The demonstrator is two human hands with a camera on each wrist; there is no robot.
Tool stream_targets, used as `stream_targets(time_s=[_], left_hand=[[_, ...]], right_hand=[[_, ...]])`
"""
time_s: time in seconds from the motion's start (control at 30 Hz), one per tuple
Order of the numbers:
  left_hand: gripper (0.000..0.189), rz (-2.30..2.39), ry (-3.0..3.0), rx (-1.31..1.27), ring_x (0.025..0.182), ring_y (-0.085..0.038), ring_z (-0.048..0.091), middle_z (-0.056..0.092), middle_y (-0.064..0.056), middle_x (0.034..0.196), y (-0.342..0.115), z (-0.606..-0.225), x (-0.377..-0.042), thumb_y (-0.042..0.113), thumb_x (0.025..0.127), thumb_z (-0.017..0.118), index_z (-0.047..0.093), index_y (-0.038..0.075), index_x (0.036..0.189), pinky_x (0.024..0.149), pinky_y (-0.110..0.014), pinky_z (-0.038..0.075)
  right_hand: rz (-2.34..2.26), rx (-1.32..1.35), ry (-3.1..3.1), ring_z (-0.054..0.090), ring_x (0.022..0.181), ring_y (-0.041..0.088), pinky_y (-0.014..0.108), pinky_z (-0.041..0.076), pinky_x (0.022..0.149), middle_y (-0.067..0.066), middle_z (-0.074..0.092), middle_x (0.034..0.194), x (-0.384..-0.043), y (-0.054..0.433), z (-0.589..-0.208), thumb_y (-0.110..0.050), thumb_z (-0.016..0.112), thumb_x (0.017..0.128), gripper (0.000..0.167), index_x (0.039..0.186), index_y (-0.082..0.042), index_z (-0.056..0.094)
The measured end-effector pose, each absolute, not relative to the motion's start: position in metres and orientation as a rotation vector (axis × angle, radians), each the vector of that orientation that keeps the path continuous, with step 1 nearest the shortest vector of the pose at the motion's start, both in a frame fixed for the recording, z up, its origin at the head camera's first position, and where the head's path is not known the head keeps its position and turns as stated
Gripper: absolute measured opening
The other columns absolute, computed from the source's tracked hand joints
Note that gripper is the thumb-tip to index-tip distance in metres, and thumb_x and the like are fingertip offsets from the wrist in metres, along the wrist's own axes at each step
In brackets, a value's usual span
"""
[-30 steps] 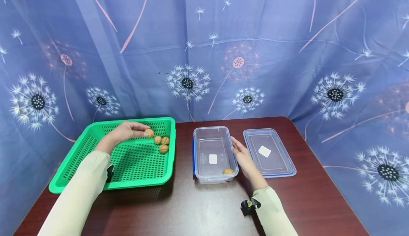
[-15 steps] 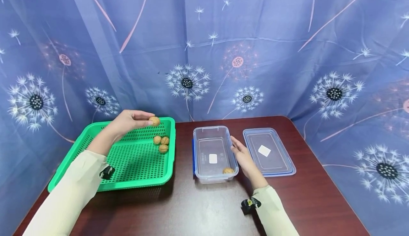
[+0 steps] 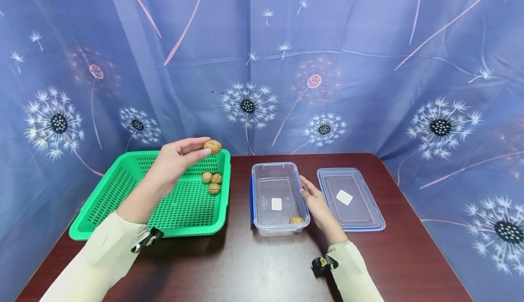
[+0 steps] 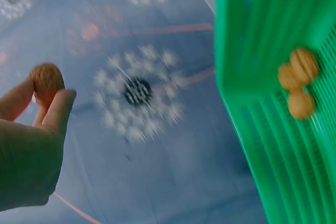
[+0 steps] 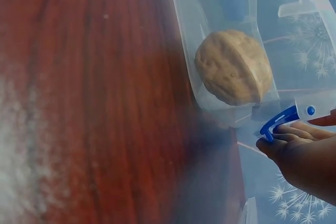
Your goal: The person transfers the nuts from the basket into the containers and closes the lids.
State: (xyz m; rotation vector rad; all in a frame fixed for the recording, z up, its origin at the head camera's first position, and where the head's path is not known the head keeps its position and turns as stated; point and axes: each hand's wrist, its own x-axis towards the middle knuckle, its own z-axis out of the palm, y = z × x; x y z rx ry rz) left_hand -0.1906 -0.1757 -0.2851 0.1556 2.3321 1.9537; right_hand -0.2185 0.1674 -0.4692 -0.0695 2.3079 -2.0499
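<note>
My left hand (image 3: 173, 163) pinches a walnut (image 3: 213, 146) between thumb and fingertips, above the far right part of the green basket (image 3: 180, 206). In the left wrist view the same walnut (image 4: 47, 83) shows at the fingertips, clear of the basket wall. Three walnuts (image 3: 214, 188) lie together inside the basket on its right side. To the right stands a clear plastic box (image 3: 266, 188) with a single walnut (image 3: 296, 220) in its near right corner. Against the box's right side rests my right hand (image 3: 319, 206), its fingers beside a blue latch (image 5: 283, 119).
A clear lid (image 3: 360, 202) with a blue edge and a white label lies right of the box. Everything stands on a dark red-brown table (image 3: 245, 270). A blue dandelion-print curtain (image 3: 278, 79) hangs behind the table.
My left hand has lifted the walnut from inside the basket to above its rim and carried it rightward. The right hand stays at the box. The head view has shifted slightly.
</note>
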Motion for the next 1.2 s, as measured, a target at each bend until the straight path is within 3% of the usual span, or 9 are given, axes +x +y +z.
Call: stream_targets(time_s=[0.1,0.2,0.3,0.47,0.77,1.2], left_hand=[[0.054,2.02,2.323,0.157,0.116,-0.013,0.055,0.065,0.001,0.122,-0.158,-0.288,-0.181,0.03,0.088,0.071,0.055,0.01,0.136,0.106,-0.033,0.038],[0.049,2.089,2.284,0.134,0.111,-0.014,0.057,0.065,0.0,0.119,-0.137,-0.296,-0.173,0.027,0.088,0.072,0.059,0.012,0.133,0.087,-0.024,0.048],[0.045,2.183,2.206,0.122,0.109,-0.013,0.058,0.064,-0.004,0.12,-0.114,-0.308,-0.166,0.019,0.088,0.072,0.061,0.01,0.13,0.081,-0.019,0.051],[0.038,2.321,2.087,0.144,0.106,-0.015,0.063,0.066,-0.011,0.118,-0.077,-0.335,-0.163,0.007,0.087,0.07,0.063,0.004,0.125,0.093,-0.026,0.049],[0.035,2.249,2.107,0.123,0.105,-0.02,0.065,0.068,-0.014,0.114,-0.025,-0.387,-0.168,0.008,0.086,0.071,0.066,0.001,0.12,0.085,-0.026,0.053],[0.03,2.076,2.128,0.07,0.097,-0.022,0.067,0.068,-0.021,0.108,0.003,-0.435,-0.194,0.0,0.085,0.069,0.066,-0.008,0.114,0.079,-0.029,0.055]], right_hand=[[-2.056,-0.065,2.304,0.022,0.142,0.036,0.049,0.016,0.116,0.023,0.028,0.153,-0.217,0.168,-0.469,-0.002,0.038,0.101,0.048,0.148,0.003,0.03],[-2.067,-0.068,2.305,0.023,0.142,0.037,0.048,0.016,0.116,0.023,0.028,0.152,-0.217,0.17,-0.469,-0.002,0.038,0.101,0.048,0.148,0.004,0.03],[-2.063,-0.051,2.309,0.023,0.142,0.037,0.048,0.016,0.116,0.023,0.028,0.152,-0.216,0.17,-0.47,-0.002,0.038,0.1,0.048,0.148,0.004,0.031],[-2.064,-0.052,2.322,0.023,0.142,0.037,0.049,0.017,0.116,0.023,0.028,0.153,-0.216,0.171,-0.469,-0.002,0.038,0.1,0.048,0.148,0.003,0.031],[-2.084,-0.053,2.304,0.023,0.142,0.034,0.047,0.018,0.116,0.021,0.029,0.153,-0.218,0.169,-0.47,-0.003,0.038,0.101,0.048,0.148,0.002,0.031],[-2.078,-0.012,2.297,0.024,0.141,0.036,0.049,0.018,0.116,0.022,0.03,0.152,-0.213,0.168,-0.47,-0.004,0.038,0.101,0.048,0.148,0.001,0.032]])
